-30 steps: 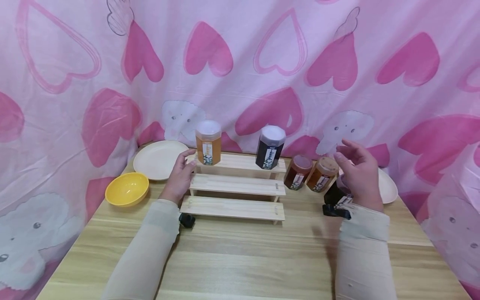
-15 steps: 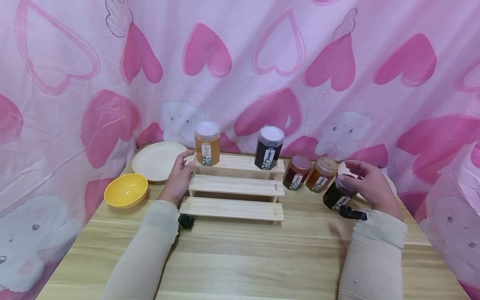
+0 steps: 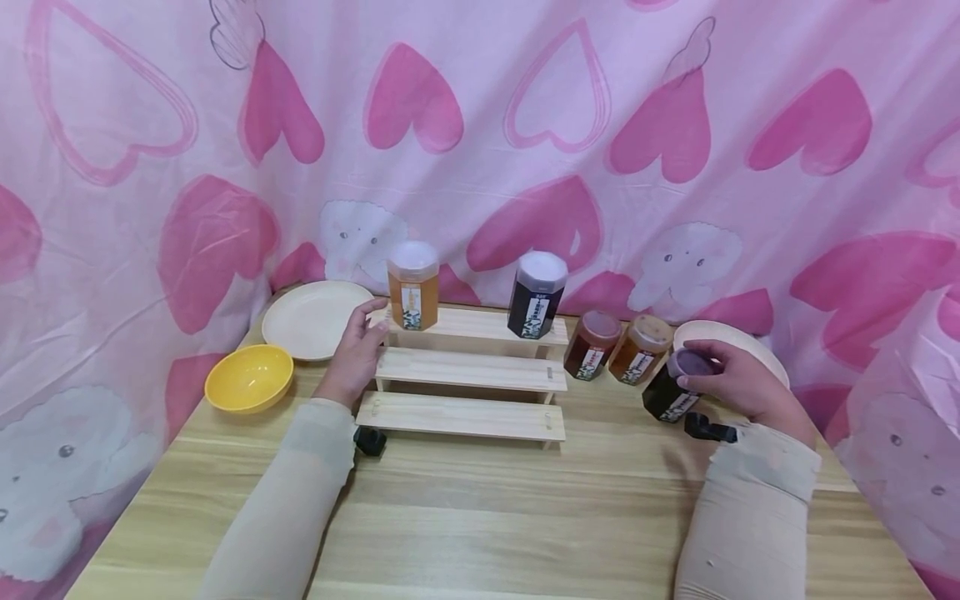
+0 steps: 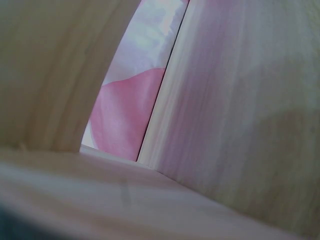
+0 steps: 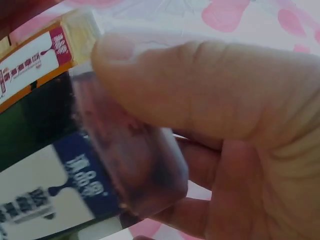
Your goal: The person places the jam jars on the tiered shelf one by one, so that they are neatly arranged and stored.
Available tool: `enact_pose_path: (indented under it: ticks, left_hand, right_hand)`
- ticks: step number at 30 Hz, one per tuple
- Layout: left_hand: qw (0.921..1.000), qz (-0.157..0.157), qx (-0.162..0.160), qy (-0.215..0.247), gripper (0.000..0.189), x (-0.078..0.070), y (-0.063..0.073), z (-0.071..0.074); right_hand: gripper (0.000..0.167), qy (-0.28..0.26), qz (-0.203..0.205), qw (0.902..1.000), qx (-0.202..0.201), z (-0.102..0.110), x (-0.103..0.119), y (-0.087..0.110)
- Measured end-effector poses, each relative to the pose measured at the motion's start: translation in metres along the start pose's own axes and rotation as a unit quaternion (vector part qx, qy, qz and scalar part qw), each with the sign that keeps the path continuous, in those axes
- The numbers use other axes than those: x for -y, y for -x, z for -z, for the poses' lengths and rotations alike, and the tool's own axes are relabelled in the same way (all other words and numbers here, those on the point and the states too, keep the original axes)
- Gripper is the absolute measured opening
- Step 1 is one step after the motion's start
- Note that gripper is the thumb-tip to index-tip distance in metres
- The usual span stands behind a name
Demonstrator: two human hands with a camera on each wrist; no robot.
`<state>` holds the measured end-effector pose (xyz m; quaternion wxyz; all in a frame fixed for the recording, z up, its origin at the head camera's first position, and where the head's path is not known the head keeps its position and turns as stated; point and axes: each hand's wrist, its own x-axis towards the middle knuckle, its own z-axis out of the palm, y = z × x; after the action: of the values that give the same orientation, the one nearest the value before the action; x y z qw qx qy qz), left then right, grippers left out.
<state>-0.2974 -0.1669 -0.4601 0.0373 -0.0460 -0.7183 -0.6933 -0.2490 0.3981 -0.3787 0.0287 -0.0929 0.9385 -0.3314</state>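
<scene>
My right hand (image 3: pixel 738 379) grips a dark hexagonal jar (image 3: pixel 663 398) by its lid, thumb on the near side and fingers behind. In the right wrist view the thumb (image 5: pixel 150 85) lies across the clear, reddish-tinted lid (image 5: pixel 135 150), above a blue and white label. The jar tilts in the head view, close over the table. My left hand (image 3: pixel 354 354) holds the left end of a three-step wooden rack (image 3: pixel 472 368), thumb and forefinger at the top step; the other fingers are hidden. On that step stand an amber jar (image 3: pixel 414 287) and another dark jar (image 3: pixel 537 296).
Right of the rack stand a reddish jar (image 3: pixel 592 346) and a brown-amber jar (image 3: pixel 640 350). Behind my right hand is a pale plate (image 3: pixel 757 354). At the left are another plate (image 3: pixel 307 321) and a yellow bowl (image 3: pixel 250 381). A pink heart-print curtain (image 3: pixel 420 183) hangs behind.
My right hand has come down from above the dark jar, first moving right, and its thumb and fingers have closed around the lid. The left hand stays at the rack.
</scene>
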Motion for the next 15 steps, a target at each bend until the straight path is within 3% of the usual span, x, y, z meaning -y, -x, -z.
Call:
enact_pose_path:
  ticks: [15]
  left_hand:
    - [1.0, -0.003, -0.002, 0.004, 0.045, 0.002, -0.002, 0.0]
  right_hand:
    - [0.058, 0.051, -0.018, 0.9972, 0.052, -0.019, 0.052, -0.01]
